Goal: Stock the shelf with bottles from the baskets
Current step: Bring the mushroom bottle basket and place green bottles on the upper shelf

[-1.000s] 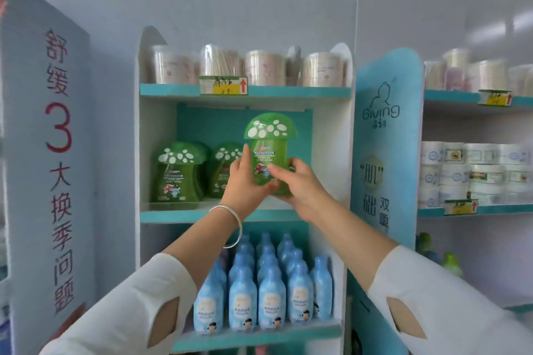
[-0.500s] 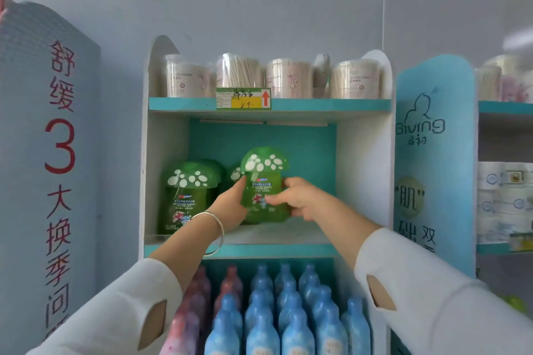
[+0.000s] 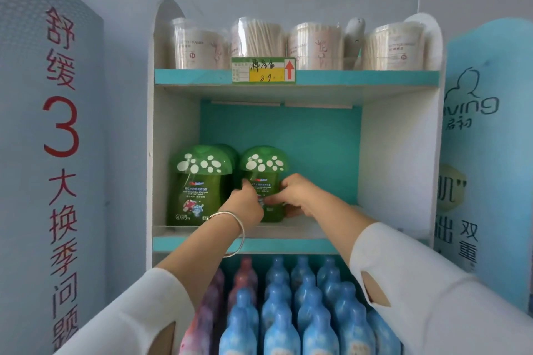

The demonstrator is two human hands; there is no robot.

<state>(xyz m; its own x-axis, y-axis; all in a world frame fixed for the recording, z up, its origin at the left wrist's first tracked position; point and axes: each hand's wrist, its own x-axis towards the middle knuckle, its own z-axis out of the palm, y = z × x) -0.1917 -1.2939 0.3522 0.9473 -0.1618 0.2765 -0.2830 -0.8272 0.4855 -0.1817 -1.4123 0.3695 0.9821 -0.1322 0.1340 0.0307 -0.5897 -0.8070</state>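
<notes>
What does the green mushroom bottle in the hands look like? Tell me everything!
The green mushroom bottle is shiny green plastic, with a domed cap dotted white like a mushroom and a printed label in front. It stands upright on the middle shelf, just right of a matching bottle. The left hand and right hand grip its lower sides.

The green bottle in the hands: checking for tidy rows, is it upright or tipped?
Upright: the green bottle stands cap-up on the middle shelf, left hand and right hand holding it.
</notes>
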